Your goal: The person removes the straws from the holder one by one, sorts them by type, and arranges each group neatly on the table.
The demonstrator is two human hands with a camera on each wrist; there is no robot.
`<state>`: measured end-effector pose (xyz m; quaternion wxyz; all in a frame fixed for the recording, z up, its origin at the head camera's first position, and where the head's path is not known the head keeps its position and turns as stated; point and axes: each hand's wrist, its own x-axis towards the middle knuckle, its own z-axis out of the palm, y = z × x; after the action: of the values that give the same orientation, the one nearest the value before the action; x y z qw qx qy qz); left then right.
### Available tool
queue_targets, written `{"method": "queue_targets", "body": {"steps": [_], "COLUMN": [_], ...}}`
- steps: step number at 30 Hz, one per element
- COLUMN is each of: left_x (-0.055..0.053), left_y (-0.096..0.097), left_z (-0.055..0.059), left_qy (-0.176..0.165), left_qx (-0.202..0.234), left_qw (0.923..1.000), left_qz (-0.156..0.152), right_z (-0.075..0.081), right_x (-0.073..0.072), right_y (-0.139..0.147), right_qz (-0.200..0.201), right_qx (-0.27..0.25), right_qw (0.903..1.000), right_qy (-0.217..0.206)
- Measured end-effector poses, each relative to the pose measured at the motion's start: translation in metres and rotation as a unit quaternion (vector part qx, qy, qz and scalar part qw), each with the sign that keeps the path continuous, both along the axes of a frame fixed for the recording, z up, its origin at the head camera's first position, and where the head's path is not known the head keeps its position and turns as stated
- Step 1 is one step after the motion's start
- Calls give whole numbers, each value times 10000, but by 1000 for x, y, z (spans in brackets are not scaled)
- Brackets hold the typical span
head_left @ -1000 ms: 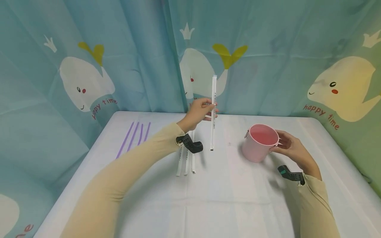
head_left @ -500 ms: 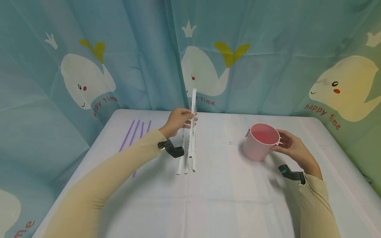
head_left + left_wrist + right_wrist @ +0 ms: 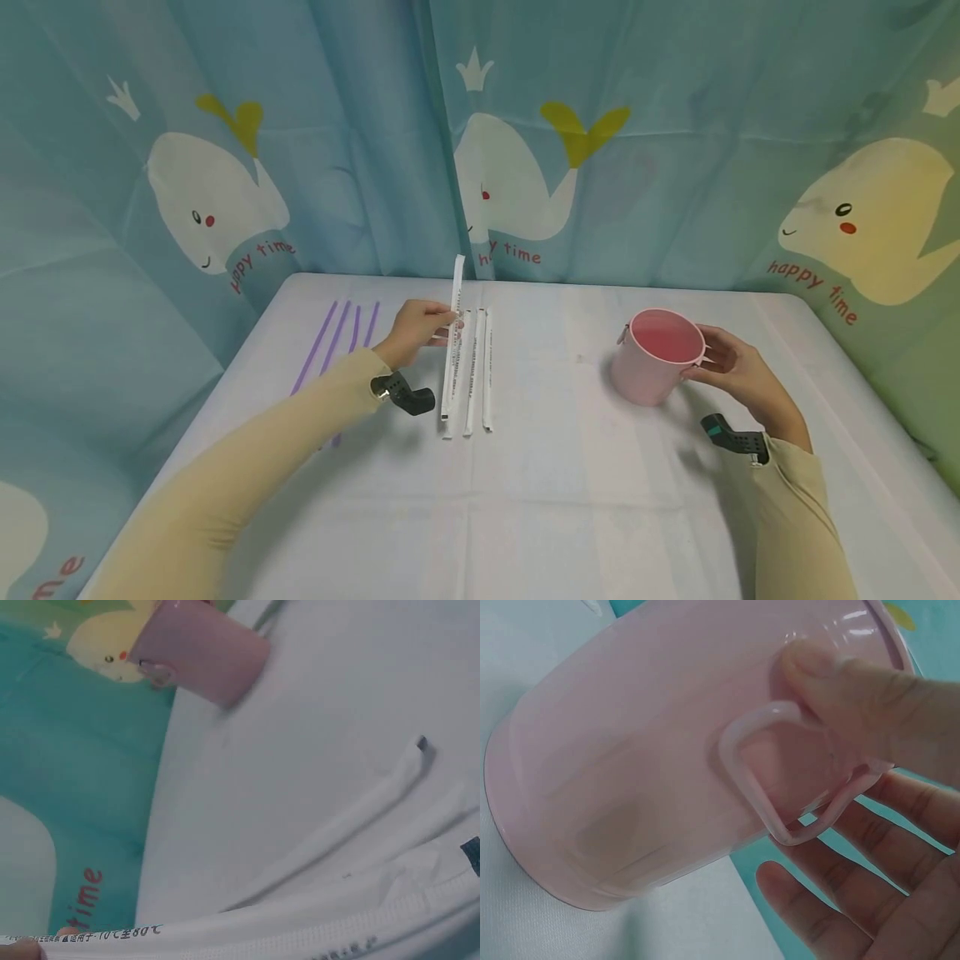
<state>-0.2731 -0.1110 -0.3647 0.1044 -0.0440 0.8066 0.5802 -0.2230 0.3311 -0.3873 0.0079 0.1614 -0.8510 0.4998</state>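
My left hand (image 3: 414,332) pinches a paper-wrapped straw (image 3: 451,354) between thumb and fingers, tilted with its far end raised over the table's back edge. Its near end overlaps the leftmost of three wrapped straws (image 3: 472,371) lying side by side below. Small printing runs along the held wrapper (image 3: 247,934) in the left wrist view. On the right, my right hand (image 3: 744,382) holds a pink bucket (image 3: 647,379) by its side near the rim. In the right wrist view, the thumb presses the wall beside a looped handle (image 3: 739,765), with the fingers behind it.
Several thin purple sticks (image 3: 313,350) lie apart on the left side of the white-covered table (image 3: 555,517), partly behind the left forearm. A blue-green curtain (image 3: 360,167) with printed whales hangs right behind the table's back edge.
My left hand has carried the wrapped straw left and down, from right of the lying straws to over the leftmost one. The right hand and the bucket have stayed in place.
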Motion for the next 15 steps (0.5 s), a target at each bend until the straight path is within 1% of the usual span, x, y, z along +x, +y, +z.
{"method": "queue_targets", "body": {"steps": [5,10,13,15], "left_x": [2,3,3,3], "left_y": [-10,-16,-17,-18], "left_z": [-13,-26,-33,-36], "left_qy": [-186,-347,-397,-393], "left_qx": [-35,-216,-262,-207], "left_qw": [9997,9988,9983,9982], "left_qz": [171,274,340,407], "right_z": [0,0,0,0], "right_x": [0,0,0,0], "right_y": [1,0,0,0], "right_qz": [48,23,19,27], "right_qx": [-74,-37,-41,-48], "right_qw": [10000,10000,10000,10000], "right_qy": [29,19,-13,-16]}}
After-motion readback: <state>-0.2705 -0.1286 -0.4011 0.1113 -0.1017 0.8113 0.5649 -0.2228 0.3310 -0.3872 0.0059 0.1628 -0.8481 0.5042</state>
